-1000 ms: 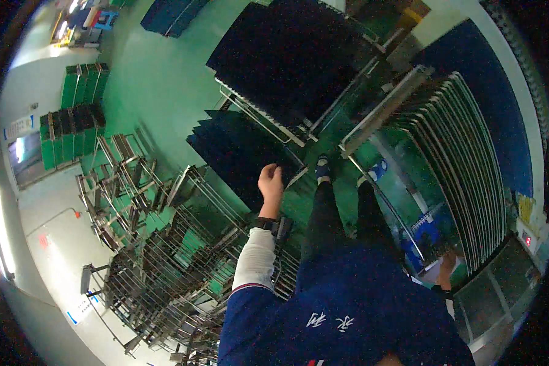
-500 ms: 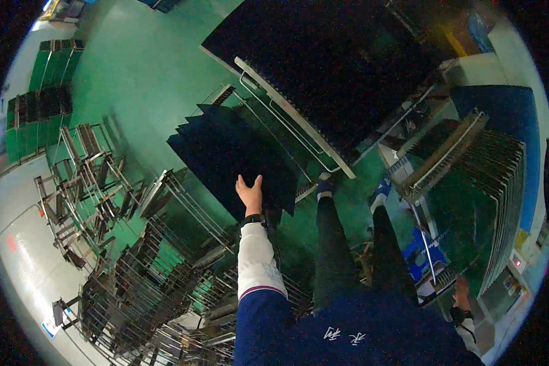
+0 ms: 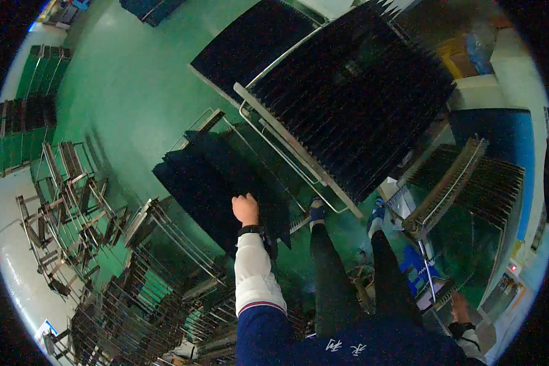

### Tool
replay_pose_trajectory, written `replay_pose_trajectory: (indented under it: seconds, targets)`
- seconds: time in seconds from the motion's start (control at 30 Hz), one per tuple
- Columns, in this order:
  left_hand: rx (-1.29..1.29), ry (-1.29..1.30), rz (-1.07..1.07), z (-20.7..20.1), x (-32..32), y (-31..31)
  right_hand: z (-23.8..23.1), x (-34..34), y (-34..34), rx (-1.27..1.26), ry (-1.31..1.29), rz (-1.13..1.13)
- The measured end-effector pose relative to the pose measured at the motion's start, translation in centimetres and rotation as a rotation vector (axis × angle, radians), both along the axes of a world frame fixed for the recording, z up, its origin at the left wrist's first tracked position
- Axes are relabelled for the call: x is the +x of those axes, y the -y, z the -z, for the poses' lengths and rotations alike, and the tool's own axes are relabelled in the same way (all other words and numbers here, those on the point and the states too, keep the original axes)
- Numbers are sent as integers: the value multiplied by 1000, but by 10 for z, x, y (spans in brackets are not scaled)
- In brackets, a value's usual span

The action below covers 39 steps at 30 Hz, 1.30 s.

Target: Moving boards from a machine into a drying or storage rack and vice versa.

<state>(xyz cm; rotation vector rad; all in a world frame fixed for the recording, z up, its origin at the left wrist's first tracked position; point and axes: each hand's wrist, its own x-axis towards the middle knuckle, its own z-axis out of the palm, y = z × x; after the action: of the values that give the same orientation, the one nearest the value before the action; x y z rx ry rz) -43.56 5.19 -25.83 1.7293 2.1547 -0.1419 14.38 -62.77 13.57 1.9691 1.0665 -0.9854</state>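
Note:
My left hand [image 3: 245,209] is closed, its fingers curled at a dark flat sheet [image 3: 216,168] in a low rack in front of me. Several such sheets stand close together there, their upper edges fanned out. The pinch itself is partly hidden by the back of the hand. At the lower right my right hand [image 3: 459,308] has its fingers stretched out, beside the end of a slotted wire rack [image 3: 445,293]. Nothing shows in that hand, and the picture is dim there.
A large rack of upright dark panels [image 3: 354,91] stands ahead, with its pale rail [image 3: 299,152] toward me. Empty metal racks [image 3: 128,305] crowd the left. On the right is another slotted rack [image 3: 448,189]. A blue crate [image 3: 416,268] sits by my leg.
My left hand has gone from spread fingers to a closed grip at the sheets. The sheets' fanned edges have shifted. The view has moved, and the right hand still lies low at the right.

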Motion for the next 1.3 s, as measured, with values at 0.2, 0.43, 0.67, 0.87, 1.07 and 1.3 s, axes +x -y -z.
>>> replay_pose_trajectory:
  seconds: [0.2, 0.43, 0.67, 0.87, 1.07, 1.3]
  targets:
    - [95, 60, 4, -41, -21, -7, 7, -24, -20, 173, 22, 288]
    - [196, 270, -59, -221, -64, -10, 43, -39, -116, 684, -253, -299]
    - [161, 423, -109, -479, -93, -20, -73, -119, -326, 751, -678, 585]
    - [539, 116, 417, -701, 31, 29, -160, -88, -344, 1310, -325, 318]
    - [887, 506, 875, -792, 175, 62, -178, -29, -290, 1593, 7, 559]
    - [1053, 564, 1367, -804, 287, 39, -143, -31, -218, 1747, -188, 567]
